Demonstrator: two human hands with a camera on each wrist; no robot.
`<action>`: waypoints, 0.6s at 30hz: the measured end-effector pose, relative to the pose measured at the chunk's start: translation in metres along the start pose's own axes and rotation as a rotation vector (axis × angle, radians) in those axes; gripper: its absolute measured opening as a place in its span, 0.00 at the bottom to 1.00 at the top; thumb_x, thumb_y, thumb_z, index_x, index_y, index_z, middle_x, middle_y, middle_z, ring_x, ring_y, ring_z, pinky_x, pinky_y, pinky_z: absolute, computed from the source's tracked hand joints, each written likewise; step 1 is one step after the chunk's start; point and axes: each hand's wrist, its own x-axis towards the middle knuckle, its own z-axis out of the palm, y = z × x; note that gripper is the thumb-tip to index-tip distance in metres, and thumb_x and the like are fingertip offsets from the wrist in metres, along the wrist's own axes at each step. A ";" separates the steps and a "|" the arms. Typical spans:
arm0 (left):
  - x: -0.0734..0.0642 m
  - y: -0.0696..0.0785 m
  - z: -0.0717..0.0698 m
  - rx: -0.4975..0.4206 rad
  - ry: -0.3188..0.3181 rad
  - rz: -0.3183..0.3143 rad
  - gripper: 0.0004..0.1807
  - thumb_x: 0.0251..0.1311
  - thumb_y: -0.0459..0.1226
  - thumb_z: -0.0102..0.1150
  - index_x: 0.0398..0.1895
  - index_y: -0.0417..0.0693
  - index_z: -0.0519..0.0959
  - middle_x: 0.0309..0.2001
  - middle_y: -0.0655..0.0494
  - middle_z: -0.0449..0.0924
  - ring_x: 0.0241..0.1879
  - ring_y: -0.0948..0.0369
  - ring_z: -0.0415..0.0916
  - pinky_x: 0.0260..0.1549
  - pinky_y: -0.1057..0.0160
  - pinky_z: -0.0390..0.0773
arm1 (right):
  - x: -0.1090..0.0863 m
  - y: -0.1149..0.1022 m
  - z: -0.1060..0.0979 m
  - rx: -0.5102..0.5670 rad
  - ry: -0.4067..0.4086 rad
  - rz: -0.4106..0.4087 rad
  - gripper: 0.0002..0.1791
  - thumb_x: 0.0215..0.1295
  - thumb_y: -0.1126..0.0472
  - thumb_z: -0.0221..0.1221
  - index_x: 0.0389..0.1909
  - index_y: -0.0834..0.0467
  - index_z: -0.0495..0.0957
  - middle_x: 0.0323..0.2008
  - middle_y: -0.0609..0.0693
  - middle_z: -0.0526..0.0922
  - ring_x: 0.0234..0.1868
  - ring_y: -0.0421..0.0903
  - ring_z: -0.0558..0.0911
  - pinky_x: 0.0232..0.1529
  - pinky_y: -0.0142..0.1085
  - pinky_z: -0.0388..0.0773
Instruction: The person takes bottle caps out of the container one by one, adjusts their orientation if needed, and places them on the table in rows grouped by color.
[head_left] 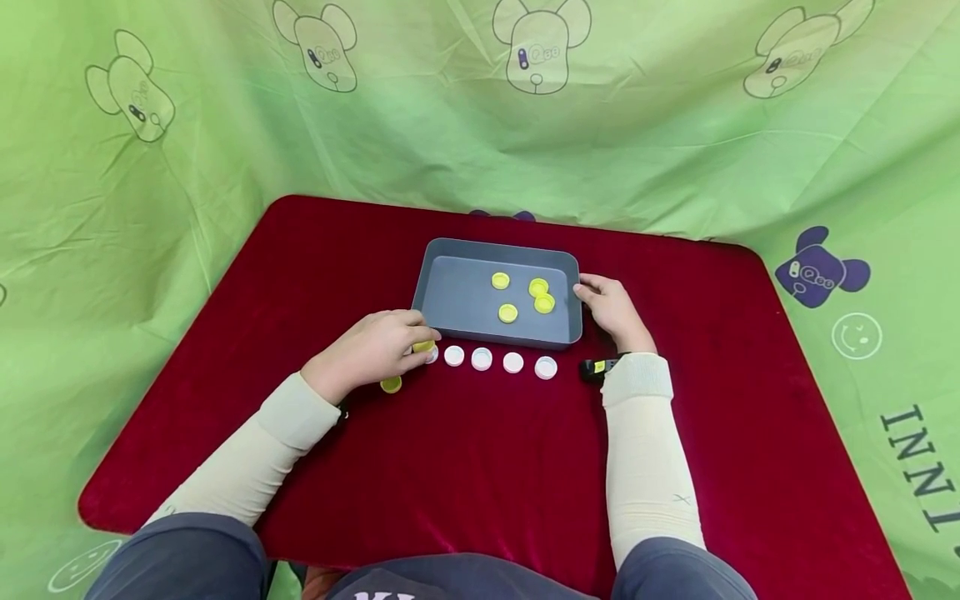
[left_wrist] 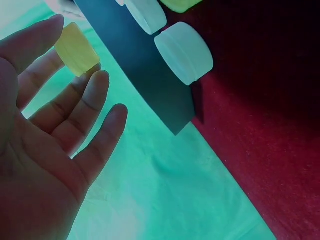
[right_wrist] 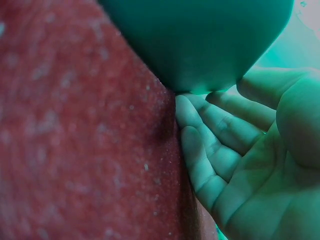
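Observation:
My left hand (head_left: 375, 346) pinches a yellow bottle cap (left_wrist: 76, 49) between thumb and fingers, near the front left corner of a grey tray (head_left: 480, 335). In the head view this cap partly covers the leftmost white cap. Another yellow cap (head_left: 391, 384) lies on the cloth just below the hand. At the tray's right end, my right hand (head_left: 615, 312) holds the side wall, its thumb at the rim and its other fingers low against the outside. Several yellow caps (head_left: 507, 313) lie inside the tray, two of them overlapping.
Several white caps (head_left: 482, 359) form a row along the tray's front side. A dark red cloth (head_left: 480, 467) covers the table, and green printed curtains (head_left: 420, 117) hang around it. A black wrist device (head_left: 596, 369) sits beside the right cuff.

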 end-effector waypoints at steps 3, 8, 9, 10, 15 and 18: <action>-0.003 0.001 0.001 -0.006 0.007 -0.006 0.13 0.61 0.43 0.64 0.45 0.49 0.86 0.37 0.57 0.78 0.35 0.61 0.73 0.37 0.60 0.76 | 0.000 -0.001 0.000 0.006 0.007 0.001 0.28 0.75 0.54 0.51 0.70 0.64 0.64 0.59 0.62 0.75 0.58 0.53 0.74 0.59 0.48 0.69; -0.010 0.002 0.004 -0.023 0.016 0.000 0.12 0.61 0.42 0.65 0.44 0.49 0.86 0.37 0.58 0.78 0.35 0.62 0.73 0.37 0.61 0.76 | 0.000 0.000 0.001 0.005 -0.002 0.002 0.28 0.75 0.54 0.50 0.70 0.64 0.64 0.59 0.62 0.75 0.58 0.53 0.74 0.59 0.47 0.69; -0.011 0.002 0.004 -0.025 0.017 0.002 0.12 0.60 0.42 0.65 0.44 0.49 0.86 0.38 0.58 0.78 0.36 0.62 0.74 0.37 0.61 0.76 | 0.000 0.000 0.001 0.004 -0.003 0.003 0.28 0.75 0.55 0.50 0.70 0.64 0.63 0.59 0.62 0.75 0.58 0.53 0.74 0.59 0.48 0.69; -0.011 0.002 0.004 -0.028 0.017 0.002 0.12 0.60 0.42 0.66 0.44 0.48 0.86 0.38 0.58 0.78 0.36 0.62 0.74 0.38 0.61 0.76 | 0.000 0.000 0.001 0.007 -0.002 0.006 0.28 0.75 0.55 0.50 0.70 0.64 0.64 0.59 0.61 0.75 0.58 0.53 0.74 0.60 0.47 0.69; -0.013 0.004 0.004 -0.031 -0.004 -0.011 0.14 0.57 0.42 0.68 0.45 0.48 0.86 0.40 0.57 0.78 0.38 0.61 0.74 0.40 0.60 0.77 | 0.000 -0.001 0.000 0.009 0.000 0.008 0.28 0.75 0.56 0.51 0.70 0.64 0.63 0.60 0.62 0.74 0.59 0.54 0.74 0.61 0.48 0.68; -0.014 0.006 0.004 -0.031 -0.023 -0.024 0.16 0.57 0.43 0.69 0.46 0.48 0.85 0.40 0.57 0.79 0.39 0.60 0.74 0.40 0.60 0.77 | 0.000 0.000 0.000 0.002 0.000 0.003 0.28 0.75 0.55 0.51 0.70 0.64 0.63 0.60 0.62 0.74 0.60 0.54 0.74 0.61 0.48 0.68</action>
